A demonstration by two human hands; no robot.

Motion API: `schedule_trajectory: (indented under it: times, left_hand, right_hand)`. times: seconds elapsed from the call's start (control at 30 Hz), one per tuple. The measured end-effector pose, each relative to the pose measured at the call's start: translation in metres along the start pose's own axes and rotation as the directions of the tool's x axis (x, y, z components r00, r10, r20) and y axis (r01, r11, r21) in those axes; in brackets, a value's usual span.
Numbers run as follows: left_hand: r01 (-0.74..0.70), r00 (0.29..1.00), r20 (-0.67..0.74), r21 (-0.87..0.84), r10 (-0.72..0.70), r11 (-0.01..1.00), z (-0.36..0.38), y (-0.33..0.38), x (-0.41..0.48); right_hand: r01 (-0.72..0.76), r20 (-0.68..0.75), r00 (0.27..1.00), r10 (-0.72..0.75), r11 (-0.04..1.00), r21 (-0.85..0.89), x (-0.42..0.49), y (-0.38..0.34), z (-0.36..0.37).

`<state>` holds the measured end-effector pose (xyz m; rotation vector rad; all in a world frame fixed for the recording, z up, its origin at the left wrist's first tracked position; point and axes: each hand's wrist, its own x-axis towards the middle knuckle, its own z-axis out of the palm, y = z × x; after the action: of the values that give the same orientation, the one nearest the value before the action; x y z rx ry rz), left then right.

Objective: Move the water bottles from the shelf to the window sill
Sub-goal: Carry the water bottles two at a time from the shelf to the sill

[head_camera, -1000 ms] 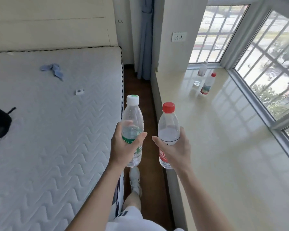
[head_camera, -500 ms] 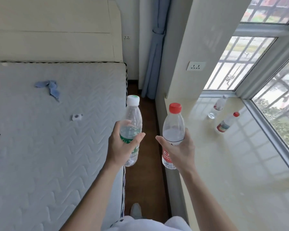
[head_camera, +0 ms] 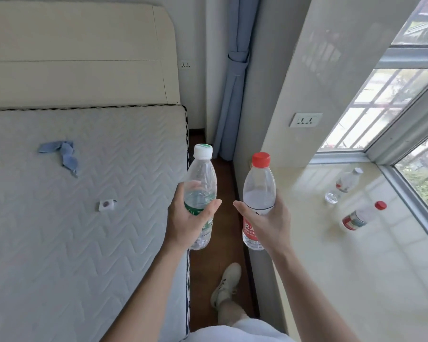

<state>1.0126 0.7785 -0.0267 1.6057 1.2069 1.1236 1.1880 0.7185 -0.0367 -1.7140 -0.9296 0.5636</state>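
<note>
Fingers [head_camera: 213, 205] of the left hand [head_camera: 190, 222] are wrapping a green-label bottle [head_camera: 201, 174], the right hand [head_camera: 269, 224] is gripping a red-label bottle [head_camera: 258, 183], both upright beside the sill [head_camera: 356, 272]. On the sill, a far bottle [head_camera: 346, 181] and a near bottle [head_camera: 362, 216] are sitting.

Both bare forearms reach forward from the bottom of the view, the left forearm [head_camera: 143, 297] slanting toward the upper right and the right forearm [head_camera: 309, 297] toward the upper left, so the two hands lie near each other at mid-frame without touching. The left hand [head_camera: 188, 218] curls round the middle of an upright white-capped bottle [head_camera: 200, 178], its thumb across the near side and pointing right. The right hand [head_camera: 269, 223] grips an upright red-capped bottle [head_camera: 258, 183] the same way, thumb pointing left, and below them one leg is set forward, its foot in a pale shoe [head_camera: 226, 285].
</note>
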Motion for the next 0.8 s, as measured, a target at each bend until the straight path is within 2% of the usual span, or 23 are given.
schedule_trajectory:
  times: [0.43,0.67,0.8]
  left_hand:
    - [-0.057,0.988,0.142,-0.001,0.057,0.998,0.117,0.0,0.198]
    - [-0.069,0.93,0.352,-0.119,0.107,0.99,0.207,0.017,0.262]
    - [-0.03,0.859,0.503,-0.135,0.095,0.99,0.265,0.022,0.275]
  right_hand:
    - [-0.015,-0.085,0.996,0.022,0.996,0.083,0.223,0.012,-0.002]
    - [-0.087,-0.259,0.96,0.105,0.993,0.08,0.284,0.035,-0.047]
    - [-0.173,-0.427,0.882,0.199,0.98,0.098,0.291,0.058,-0.084]
